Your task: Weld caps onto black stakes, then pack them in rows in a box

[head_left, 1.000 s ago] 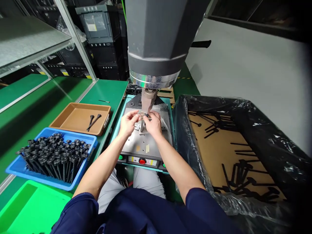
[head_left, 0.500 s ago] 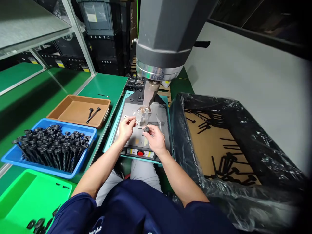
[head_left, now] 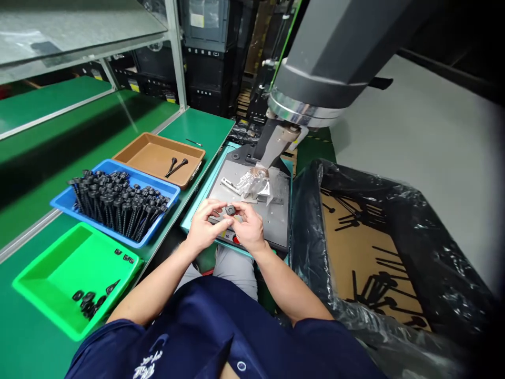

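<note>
A small black cap-like part (head_left: pixel 230 209), round-centred on the side facing me, is held between my two hands just above the front of the machine plate. My right hand (head_left: pixel 248 227) pinches it between thumb and fingers. From the other side, my left hand (head_left: pixel 204 225) closes on it with its fingertips, its thumb just below the part. Whether a shaft extends behind the part is hidden. Beyond my hands, the grey plate (head_left: pixel 276 226) carries a fixture wrapped in clear plastic (head_left: pixel 258 181), under the angled metal tip (head_left: pixel 276 146) of the press.
On my left, a blue tray (head_left: pixel 65 202) holds many long black bolt-like parts. A brown tray (head_left: pixel 144 150) holds two more; a green tray (head_left: pixel 59 284) holds loose black caps. At right stands a plastic-lined box (head_left: pixel 311 231) with long black parts. A red button (head_left: pixel 236 239) is partly covered.
Both hands have drawn back from the fixture towards me and come together. The left hand has joined the right at the black cap. My view has shifted left.
</note>
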{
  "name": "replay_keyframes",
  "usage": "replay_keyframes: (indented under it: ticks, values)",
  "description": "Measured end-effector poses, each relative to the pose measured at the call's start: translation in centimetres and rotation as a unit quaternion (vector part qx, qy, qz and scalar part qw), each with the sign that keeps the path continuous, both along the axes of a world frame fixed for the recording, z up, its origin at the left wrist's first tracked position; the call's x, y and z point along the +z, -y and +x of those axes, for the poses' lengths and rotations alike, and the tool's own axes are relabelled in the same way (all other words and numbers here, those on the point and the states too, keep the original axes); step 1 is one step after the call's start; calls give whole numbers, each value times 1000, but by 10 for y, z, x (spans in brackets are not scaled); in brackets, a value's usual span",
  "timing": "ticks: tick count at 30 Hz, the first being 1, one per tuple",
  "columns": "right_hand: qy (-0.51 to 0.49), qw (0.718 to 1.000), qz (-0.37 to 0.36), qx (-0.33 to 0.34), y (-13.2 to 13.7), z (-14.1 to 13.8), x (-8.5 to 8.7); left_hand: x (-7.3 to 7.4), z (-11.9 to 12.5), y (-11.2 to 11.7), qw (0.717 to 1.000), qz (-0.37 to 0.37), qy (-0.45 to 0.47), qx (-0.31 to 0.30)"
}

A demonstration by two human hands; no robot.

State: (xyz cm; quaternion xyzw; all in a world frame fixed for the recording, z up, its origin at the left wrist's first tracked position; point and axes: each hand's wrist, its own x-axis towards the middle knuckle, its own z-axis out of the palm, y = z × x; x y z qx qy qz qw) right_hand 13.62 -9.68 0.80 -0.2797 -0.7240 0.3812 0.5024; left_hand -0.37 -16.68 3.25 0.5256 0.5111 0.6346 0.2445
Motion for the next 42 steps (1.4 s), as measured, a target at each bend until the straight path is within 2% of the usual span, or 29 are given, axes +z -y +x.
replay_keyframes:
  ticks: [4,8,12,15,18,22,25,35,42]
  values:
    - [17,999,-6,33,10,-15,-7,7,-8,19,999,-8,-16,33]
    - [55,993,-25,100,15,-26,-8,9,-19,33,998,0,-17,61]
    - [99,977,-13,191,19,-34,-6,7,-29,45,997,6,21,74]
    - [109,970,-24,215,24,-37,-8,2,-34,50,995,-1,55,79]
    - [105,959,-81,252,32,-39,-12,-4,-38,52,989,-32,119,85]
    - [84,922,-194,324,44,-43,-14,-8,-40,54,970,-74,204,110]
    - [72,910,-234,334,50,-46,-15,-8,-40,56,963,-87,227,115]
    - [69,903,-255,338,56,-56,-17,-8,-45,71,960,-82,240,115]
    - [99,917,-193,335,65,-69,-31,-13,-49,103,962,-107,223,114]
